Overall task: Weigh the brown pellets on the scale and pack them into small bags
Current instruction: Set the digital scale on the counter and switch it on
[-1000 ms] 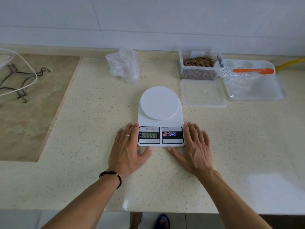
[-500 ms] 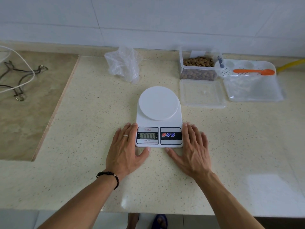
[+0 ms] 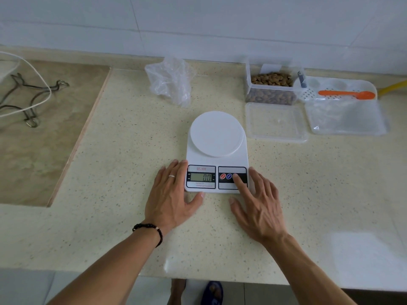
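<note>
**A home kitchen counter**

This looks like a domestic kitchen. A speckled cream stone countertop runs along a wall of large pale tiles, with a beige marbled inset surface sunk into it at the left. A small white digital kitchen scale stands on the counter. Behind it are household food-storage items: a clear plastic container of brown pellets, its flat lid, a perforated plastic tray with an orange spoon, and crumpled clear plastic bags. A slippered foot shows below the counter edge.
</note>
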Demonstrator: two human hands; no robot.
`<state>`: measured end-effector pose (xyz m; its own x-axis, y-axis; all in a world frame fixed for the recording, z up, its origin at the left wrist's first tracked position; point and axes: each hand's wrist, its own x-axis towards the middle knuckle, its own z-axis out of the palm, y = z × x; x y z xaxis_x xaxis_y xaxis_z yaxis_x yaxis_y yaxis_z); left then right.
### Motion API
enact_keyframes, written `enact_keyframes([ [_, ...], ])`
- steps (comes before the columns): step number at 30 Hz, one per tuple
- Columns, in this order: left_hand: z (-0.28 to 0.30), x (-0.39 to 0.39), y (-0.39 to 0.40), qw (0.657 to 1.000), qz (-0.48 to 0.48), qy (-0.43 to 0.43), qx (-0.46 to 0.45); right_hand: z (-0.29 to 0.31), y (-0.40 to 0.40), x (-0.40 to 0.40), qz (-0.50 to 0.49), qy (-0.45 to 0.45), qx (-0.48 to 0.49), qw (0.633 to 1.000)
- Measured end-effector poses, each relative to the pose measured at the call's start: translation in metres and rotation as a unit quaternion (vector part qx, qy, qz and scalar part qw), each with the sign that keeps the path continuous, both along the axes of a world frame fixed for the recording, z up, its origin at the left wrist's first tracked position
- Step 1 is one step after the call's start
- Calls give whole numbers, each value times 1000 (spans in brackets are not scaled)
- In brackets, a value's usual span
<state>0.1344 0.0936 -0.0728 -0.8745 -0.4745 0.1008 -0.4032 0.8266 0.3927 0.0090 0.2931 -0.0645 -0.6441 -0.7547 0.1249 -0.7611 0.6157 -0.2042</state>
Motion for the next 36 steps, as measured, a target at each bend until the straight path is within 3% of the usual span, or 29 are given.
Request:
enact_keyframes([
  [21, 2, 0, 0, 1000, -4, -8, -6, 1, -2, -2, -3, -2, 0, 1000],
  [31, 14, -3, -1, 999, -1, -8, 48, 25, 1, -6, -32, -48, 30, 998],
  [36, 49, -37, 1, 1000, -23, -12, -15, 59, 15, -39, -69, -14, 19, 997],
])
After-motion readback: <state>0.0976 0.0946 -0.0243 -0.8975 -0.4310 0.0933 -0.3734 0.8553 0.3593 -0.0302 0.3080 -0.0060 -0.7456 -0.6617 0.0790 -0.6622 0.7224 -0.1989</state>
